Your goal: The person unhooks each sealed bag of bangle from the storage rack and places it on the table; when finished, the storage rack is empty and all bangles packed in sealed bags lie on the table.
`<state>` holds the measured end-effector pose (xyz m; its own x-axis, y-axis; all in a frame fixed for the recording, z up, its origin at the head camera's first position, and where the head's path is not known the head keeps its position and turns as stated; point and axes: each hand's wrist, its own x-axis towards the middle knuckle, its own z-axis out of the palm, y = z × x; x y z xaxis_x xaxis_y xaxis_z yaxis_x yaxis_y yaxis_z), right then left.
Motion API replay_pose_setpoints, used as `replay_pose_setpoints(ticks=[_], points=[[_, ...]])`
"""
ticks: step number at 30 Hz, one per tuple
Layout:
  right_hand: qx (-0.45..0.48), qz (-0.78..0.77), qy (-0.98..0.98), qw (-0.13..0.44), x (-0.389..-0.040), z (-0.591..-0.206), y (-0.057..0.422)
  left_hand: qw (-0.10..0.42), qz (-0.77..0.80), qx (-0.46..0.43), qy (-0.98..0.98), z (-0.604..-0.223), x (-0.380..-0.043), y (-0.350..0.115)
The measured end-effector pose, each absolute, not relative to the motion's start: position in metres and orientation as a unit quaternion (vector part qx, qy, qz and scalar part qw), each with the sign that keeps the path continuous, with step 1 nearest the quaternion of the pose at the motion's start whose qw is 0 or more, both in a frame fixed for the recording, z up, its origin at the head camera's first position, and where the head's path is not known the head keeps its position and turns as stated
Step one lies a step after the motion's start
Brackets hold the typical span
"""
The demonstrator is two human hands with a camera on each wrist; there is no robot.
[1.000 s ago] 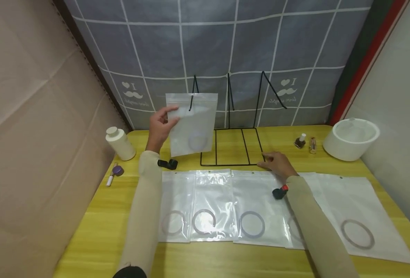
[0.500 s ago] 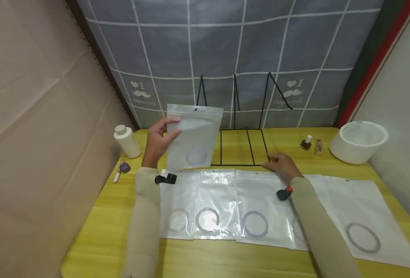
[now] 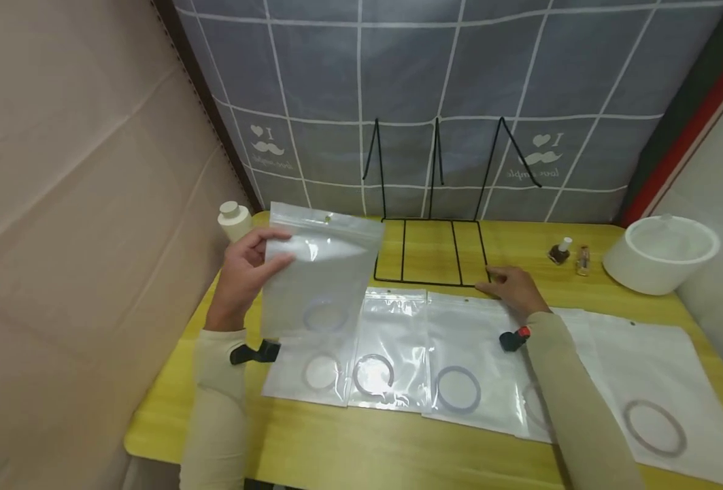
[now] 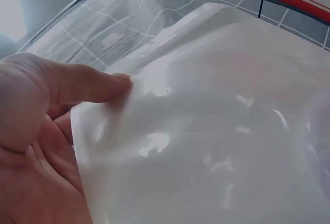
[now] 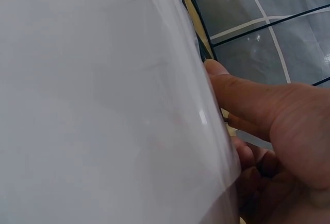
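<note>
In the head view my left hand (image 3: 241,275) pinches the left edge of a frosted zip bag (image 3: 327,265) between thumb and fingers. The bag has a hang hole at its top and a pale purple circle low down, and overlaps the leftmost bag of the row below. In the left wrist view its glossy plastic (image 4: 206,126) runs out from under my thumb. A black wire rack (image 3: 422,282) with three upright hooks stands at the back of the table. My right hand (image 3: 514,289) grips the rack's front right corner; in the right wrist view a bag edge partly hides those fingers.
Several zip bags (image 3: 468,327) lie in a row along the table, each with a circle. A white bottle (image 3: 234,221) stands back left, partly behind my left hand. At right are a nail polish bottle (image 3: 560,252), a small tube (image 3: 583,260) and a white tub (image 3: 649,269).
The bag has come off the left hook, and my left hand has carried it down and toward me. My right hand stays at the rack's corner. The head view has shifted slightly.
</note>
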<state>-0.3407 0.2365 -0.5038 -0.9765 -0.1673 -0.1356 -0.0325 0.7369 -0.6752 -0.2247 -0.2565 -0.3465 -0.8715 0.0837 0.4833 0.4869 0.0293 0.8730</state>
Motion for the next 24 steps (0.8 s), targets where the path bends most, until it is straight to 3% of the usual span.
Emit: replay_pose_setpoints(ticks=[5,9,16,24], points=[[-0.055,-0.349,0.93,0.096,-0.342,-0.5,0.239,0.039,-0.626,-0.072,-0.775,-0.371,-0.206,-0.31],[-0.052,-0.348,0.932,0.088,-0.34,-0.498,0.244,-0.027,-0.542,0.013,-0.84,-0.399,-0.21,-0.347],[-0.05,-0.359,0.928,0.091,-0.334,-0.5,0.246,-0.017,-0.433,0.04,-0.9,-0.449,-0.229,-0.38],[-0.037,-0.367,0.924,0.101,-0.334,-0.505,0.246,-0.002,-0.352,0.065,-0.934,-0.468,-0.238,-0.389]])
